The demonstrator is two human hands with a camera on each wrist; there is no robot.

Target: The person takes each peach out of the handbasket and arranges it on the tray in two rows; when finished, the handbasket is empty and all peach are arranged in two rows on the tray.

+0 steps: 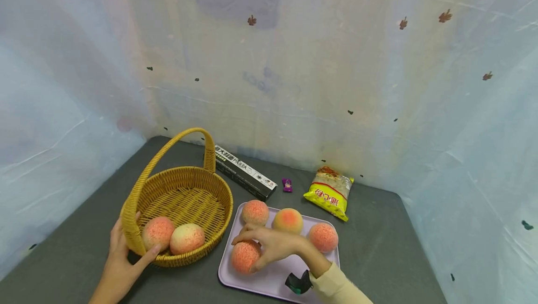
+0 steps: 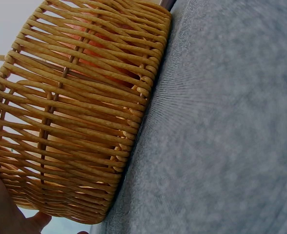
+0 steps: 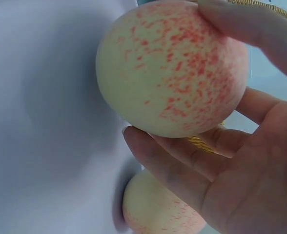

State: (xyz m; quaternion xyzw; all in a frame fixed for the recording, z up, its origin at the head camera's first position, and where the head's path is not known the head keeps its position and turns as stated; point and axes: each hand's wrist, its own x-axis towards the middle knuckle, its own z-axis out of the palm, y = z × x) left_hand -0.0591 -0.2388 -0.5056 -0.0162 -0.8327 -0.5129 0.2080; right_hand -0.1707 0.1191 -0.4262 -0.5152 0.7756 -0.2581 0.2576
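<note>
My left hand (image 1: 119,262) holds the near left side of a yellow wicker basket (image 1: 228,196), by the foot of its tall handle. Two peaches, one red (image 1: 158,232) and one paler (image 1: 187,238), lie inside the basket. In the left wrist view the woven wall (image 2: 80,122) fills much of the picture. Over a lilac tray (image 1: 273,280), my right hand (image 1: 277,244) grips a speckled peach (image 1: 244,258) between thumb and fingers. The right wrist view shows that peach (image 3: 168,73) close up, with another peach (image 3: 158,207) below the fingers. Three other peaches sit on the tray, including an orange one (image 1: 287,220).
Behind the tray lie a black pasta box (image 1: 241,173), a small purple wrapped candy (image 1: 287,185) and a yellow food bag (image 1: 329,193). A dark object (image 1: 298,283) shows by the right sleeve (image 1: 336,285). Pale sheeting surrounds the grey table (image 1: 386,248).
</note>
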